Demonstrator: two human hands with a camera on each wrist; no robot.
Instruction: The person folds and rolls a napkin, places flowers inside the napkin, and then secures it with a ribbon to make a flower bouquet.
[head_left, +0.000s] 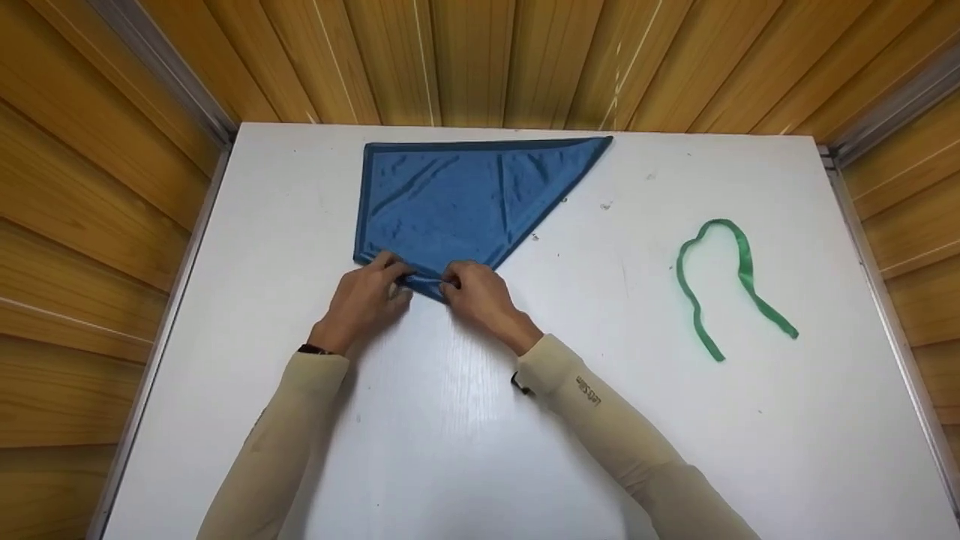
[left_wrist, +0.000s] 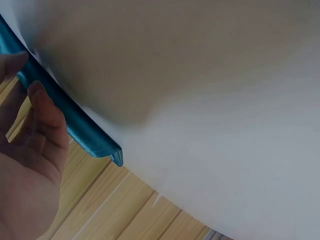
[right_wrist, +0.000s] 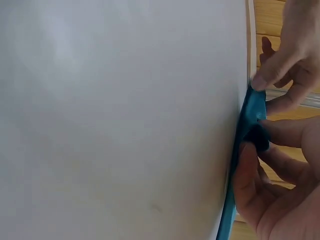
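A blue satin-like cloth [head_left: 442, 199] with darker hems lies near the far side of the table, one corner pointing far right. Along its near edge a narrow strip is folded or rolled over. My left hand [head_left: 367, 291] holds that strip left of its middle, fingers bent over it. In the left wrist view the strip [left_wrist: 90, 132] runs past the thumb and fingers and ends in a folded corner. Close by on the right, my right hand [head_left: 480, 292] pinches the same edge near its right end. A dark fold [right_wrist: 257, 137] stands up between its thumb and finger.
A green ribbon [head_left: 742, 259] lies in a loose arch on the right of the white table [head_left: 465, 450]. Wood-plank walls [head_left: 472, 60] with metal edge strips close in the table at the back and sides.
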